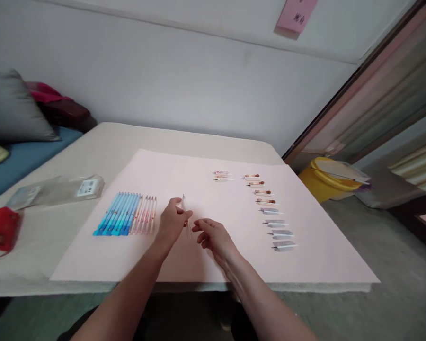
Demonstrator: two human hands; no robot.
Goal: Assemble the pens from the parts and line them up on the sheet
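Note:
My left hand [173, 219] pinches a slim, pale, see-through pen [183, 203], its tip pointing away from me. Close by on the right, my right hand [213, 236] has its fingers loosely bent and apart, near the pen's lower end; nothing shows in it. To the left lie a row of blue pens [117, 213] and several pinkish pens [145, 213], side by side. On the right, a column of pen parts runs down the sheet: brown-ended ones [263, 192] above grey ones [282, 234]. Two pinkish parts [222, 177] lie farther back.
A pink sheet [216, 265] covers much of the cloth-covered table [177, 134]. A clear plastic bag [64, 192] and a red packet [2, 232] lie at the left. A yellow bucket [315, 182] stands beyond the right edge. A wall [184, 80] rises behind.

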